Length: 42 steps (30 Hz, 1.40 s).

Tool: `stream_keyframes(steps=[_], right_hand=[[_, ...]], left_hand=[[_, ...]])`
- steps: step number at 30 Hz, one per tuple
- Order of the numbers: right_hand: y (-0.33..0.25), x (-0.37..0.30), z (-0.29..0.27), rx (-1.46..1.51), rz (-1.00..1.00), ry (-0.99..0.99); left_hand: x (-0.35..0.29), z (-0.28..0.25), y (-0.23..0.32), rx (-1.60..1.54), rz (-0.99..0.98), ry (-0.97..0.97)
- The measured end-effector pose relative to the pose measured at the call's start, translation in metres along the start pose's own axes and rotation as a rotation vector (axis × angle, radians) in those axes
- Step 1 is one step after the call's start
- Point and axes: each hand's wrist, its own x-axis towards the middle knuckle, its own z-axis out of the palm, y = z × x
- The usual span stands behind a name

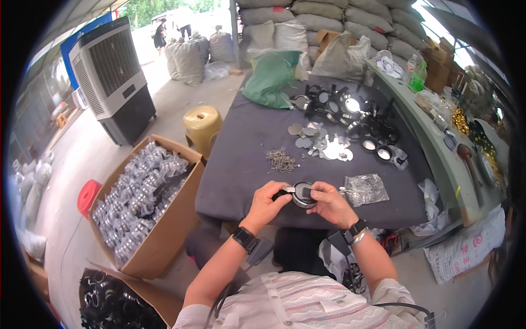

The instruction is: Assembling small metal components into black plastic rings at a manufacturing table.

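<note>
A round black plastic part (301, 204) with a grey disc inside it is held up over the front edge of the cloth-covered table (235, 159). My left hand (267, 204) pinches its left side, where a small light-coloured piece shows at the fingertips. On the other side my right hand (332, 204) grips the rim, thumb toward a dark tab across the disc. To the right of that hand lies a clear bag of thin metal pins (366, 189). Beyond the hands are a pile of small metal pieces (281, 160) and loose flat metal discs (312, 141).
Many black round parts (335, 105) are heaped at the table's far right, near a green sack (269, 82). Left of the table stand a carton of plastic-wrapped parts (181, 203), a yellow stool (202, 122) and an air cooler (112, 71). A cluttered ledge (433, 137) runs along the right.
</note>
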Motion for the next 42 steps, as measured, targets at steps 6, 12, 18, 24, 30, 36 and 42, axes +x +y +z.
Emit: stream_keyframes(steps=[6,12,18,24,30,36,42], right_hand=[[-0.035,-0.002,0.012,-0.131,-0.190,0.248],[-0.178,0.055,-0.031,-0.391,-0.685,0.477],[-0.248,0.081,-0.103,-0.552,-0.616,0.512],[-0.064,0.057,-0.009,-0.719,-0.317,0.400],[0.050,0.032,0.006,-0.732,-0.384,0.340],[0.049,0.030,0.001,-0.593,-0.358,0.351],[0.055,0.033,0.011,-0.615,-0.354,0.311]], left_hand=[[-0.016,0.003,-0.028,0.054,-0.067,0.265],[-0.021,0.001,-0.032,0.181,-0.024,0.208],[-0.010,0.016,-0.029,0.224,0.027,0.181],[-0.013,0.008,-0.027,0.269,0.017,0.177],[-0.006,-0.022,-0.031,-0.276,-0.345,0.044],[-0.033,-0.171,0.020,0.319,-0.301,0.545],[-0.291,-0.371,0.005,1.255,-0.818,0.765]])
